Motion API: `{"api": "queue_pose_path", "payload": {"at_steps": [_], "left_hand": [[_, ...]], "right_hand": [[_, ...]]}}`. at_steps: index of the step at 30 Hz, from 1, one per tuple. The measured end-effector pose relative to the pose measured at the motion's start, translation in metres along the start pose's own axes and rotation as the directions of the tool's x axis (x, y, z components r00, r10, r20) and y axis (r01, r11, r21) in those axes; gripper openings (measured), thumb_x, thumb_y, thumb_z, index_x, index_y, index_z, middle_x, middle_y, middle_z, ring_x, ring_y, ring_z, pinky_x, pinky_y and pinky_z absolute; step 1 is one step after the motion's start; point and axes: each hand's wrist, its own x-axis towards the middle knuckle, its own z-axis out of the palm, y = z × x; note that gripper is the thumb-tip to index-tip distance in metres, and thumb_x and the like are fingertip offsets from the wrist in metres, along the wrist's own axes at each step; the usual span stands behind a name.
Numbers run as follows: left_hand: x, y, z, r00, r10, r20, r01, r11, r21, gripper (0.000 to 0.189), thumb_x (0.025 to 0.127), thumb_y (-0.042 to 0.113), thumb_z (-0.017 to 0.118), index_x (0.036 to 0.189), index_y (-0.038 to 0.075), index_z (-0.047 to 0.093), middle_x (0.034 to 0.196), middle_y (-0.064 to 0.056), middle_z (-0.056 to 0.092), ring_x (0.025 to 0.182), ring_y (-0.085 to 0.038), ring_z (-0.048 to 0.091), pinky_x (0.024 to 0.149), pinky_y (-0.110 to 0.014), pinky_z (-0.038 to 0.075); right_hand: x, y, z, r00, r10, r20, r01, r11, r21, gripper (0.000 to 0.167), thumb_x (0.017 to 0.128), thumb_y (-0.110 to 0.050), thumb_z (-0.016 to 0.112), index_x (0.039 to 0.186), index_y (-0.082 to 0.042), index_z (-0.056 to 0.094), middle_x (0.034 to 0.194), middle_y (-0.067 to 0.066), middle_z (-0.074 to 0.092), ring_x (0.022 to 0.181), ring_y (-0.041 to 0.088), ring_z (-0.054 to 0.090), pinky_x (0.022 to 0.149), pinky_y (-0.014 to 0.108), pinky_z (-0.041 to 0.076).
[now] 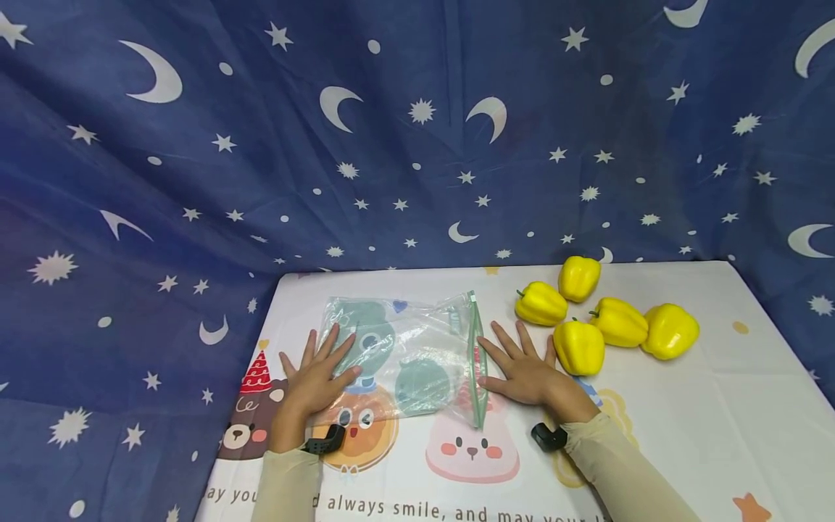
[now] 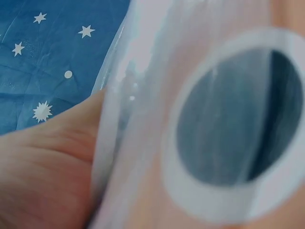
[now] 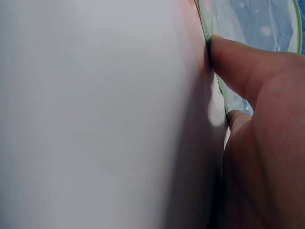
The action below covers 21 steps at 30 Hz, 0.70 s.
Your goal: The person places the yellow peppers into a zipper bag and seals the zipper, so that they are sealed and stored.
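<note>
A clear zip bag point(image 1: 417, 355) lies flat on the table, its green-edged mouth point(image 1: 478, 362) facing right. Spread over the bag's left end is my left hand point(image 1: 320, 377), fingers straight. My right hand point(image 1: 528, 373) lies with fingers spread at the green edge, its thumb and a fingertip touching that edge. In the right wrist view the thumb point(image 3: 243, 59) meets the green strip. Close-up, the left wrist view has part of the left hand point(image 2: 52, 167) beside the glossy plastic point(image 2: 133, 109). Several yellow bell peppers point(image 1: 579, 348) sit just beyond the right hand.
A white tablecloth point(image 1: 717, 420) with cartoon prints and lettering covers the table. Blue fabric point(image 1: 404, 145) with moons and stars hangs behind and at the left side. Black wrist cameras point(image 1: 548, 437) sit at both wrists.
</note>
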Motion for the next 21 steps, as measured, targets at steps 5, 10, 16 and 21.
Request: {"api": "queue_pose_path", "payload": {"at_steps": [5, 10, 16, 21], "left_hand": [[-0.0005, -0.0013, -0.0005, 1.000, 0.004, -0.008, -0.003, 1.000, 0.031, 0.072, 0.096, 0.069, 0.050, 0.159, 0.040, 0.033, 0.174, 0.001, 0.012, 0.159, -0.043, -0.001, 0.104, -0.087, -0.015], [-0.0016, -0.0034, -0.0019, 1.000, -0.019, 0.013, 0.018, 0.998, 0.054, 0.073, 0.097, 0.071, 0.046, 0.161, 0.039, 0.029, 0.174, 0.003, 0.007, 0.159, -0.044, -0.005, 0.102, -0.088, -0.016], [-0.0023, -0.0056, -0.0029, 0.999, -0.038, 0.038, 0.036, 0.998, 0.050, 0.072, 0.098, 0.070, 0.044, 0.161, 0.039, 0.025, 0.174, 0.004, 0.004, 0.159, -0.043, -0.008, 0.103, -0.086, -0.019], [-0.0036, -0.0064, -0.0029, 0.998, -0.041, 0.039, 0.039, 0.998, 0.054, 0.073, 0.098, 0.071, 0.043, 0.161, 0.039, 0.025, 0.174, 0.004, 0.004, 0.159, -0.043, -0.008, 0.104, -0.086, -0.018]], "right_hand": [[-0.0001, -0.0005, 0.0000, 1.000, 0.002, -0.007, -0.002, 1.000, 0.016, 0.083, 0.093, -0.078, 0.042, 0.163, -0.040, 0.018, 0.174, -0.004, -0.008, 0.157, 0.042, -0.019, 0.108, 0.082, -0.019], [-0.0007, -0.0017, -0.0008, 1.000, 0.000, -0.015, 0.001, 1.000, 0.030, 0.083, 0.093, -0.077, 0.045, 0.163, -0.041, 0.019, 0.174, -0.004, -0.007, 0.157, 0.042, -0.018, 0.108, 0.081, -0.020], [-0.0040, -0.0017, -0.0004, 0.999, 0.001, -0.038, 0.001, 0.999, 0.046, 0.081, 0.094, -0.074, 0.048, 0.162, -0.041, 0.020, 0.174, -0.004, -0.004, 0.158, 0.040, -0.017, 0.109, 0.080, -0.021], [-0.0059, -0.0038, 0.0004, 0.999, -0.012, -0.047, 0.014, 0.999, 0.042, 0.080, 0.095, -0.073, 0.048, 0.163, -0.040, 0.021, 0.175, -0.003, -0.003, 0.158, 0.041, -0.016, 0.109, 0.080, -0.021]]}}
